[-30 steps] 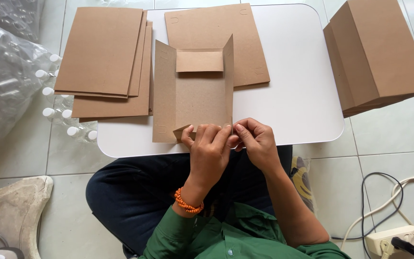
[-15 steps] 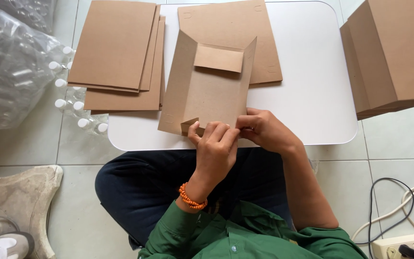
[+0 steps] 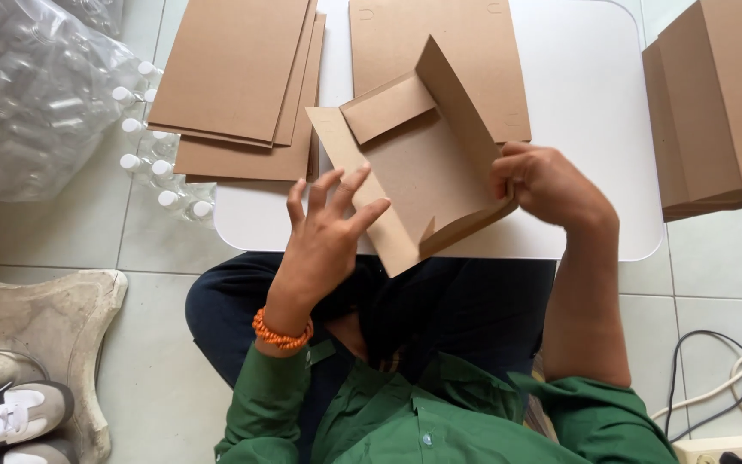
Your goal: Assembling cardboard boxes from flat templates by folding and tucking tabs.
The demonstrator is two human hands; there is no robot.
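Tilting above the near edge of the white table, a half-folded cardboard box blank sits between the two hands, with its side flaps raised and a short flap folded over its far end. The right hand grasps the right flap, fingers curled round its near corner. The left hand rests against the blank's left edge with its fingers spread and released (they press flat rather than pinch). An orange bead bracelet circles the left wrist, and green sleeves fill the bottom of the view over dark trousers.

Behind the blank lies another flat cardboard sheet on the table, and to the left of that a stack of flat cardboard sheets overhangs the table's edge. At the far right stands a pile of folded cardboard boxes. On the tiled floor to the left, a clear bag of plastic bottles with white caps lies close to the table. A white sneaker shows at the bottom left, and cables with a power strip lie at the bottom right.
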